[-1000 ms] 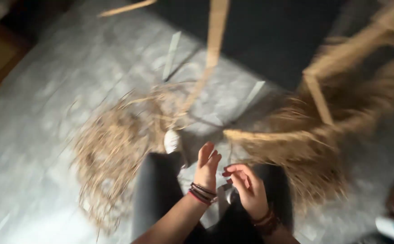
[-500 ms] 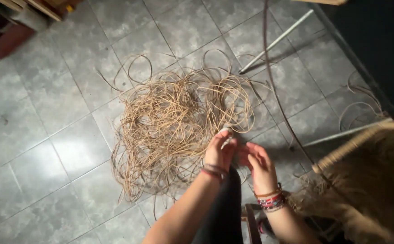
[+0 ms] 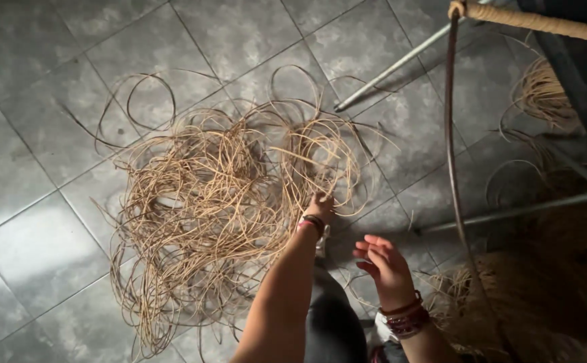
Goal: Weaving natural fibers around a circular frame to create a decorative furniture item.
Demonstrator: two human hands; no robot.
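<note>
A floor of large grey tiles [image 3: 51, 255] is seen from above, with light falling across its left part and deep shadow at the right. Spread over the middle of it is a loose, tangled heap of tan rattan strands [image 3: 206, 202], its stray loops curling outward onto the bare tiles. The left hand [image 3: 320, 205] is reached forward into the right edge of the heap; its fingers are buried among the strands, so it cannot be told whether a strand is pinched or the hand is merely laid on them. A dark band is worn at that wrist. The right hand [image 3: 381, 262] is held in the air just beside the left forearm, empty, its fingers loosely curled and partly spread; beaded bracelets [image 3: 404, 316] are worn at its wrist. At the upper right a frame rail wrapped in the same fibre [image 3: 542, 21] is seen, with a thin dark rod [image 3: 449, 134] hanging down from it, and two pale metal legs [image 3: 401, 64] slant across the floor. A second, smaller bundle of strands [image 3: 542, 91] lies in the shadow near the frame.

The heap is heavily interlaced, so a single strand drawn out sharply would likely drag neighbouring loops with it and tighten knots. Thin strands could also be kinked or snapped if pulled against a snag, and loose loops near the feet could be caught.
</note>
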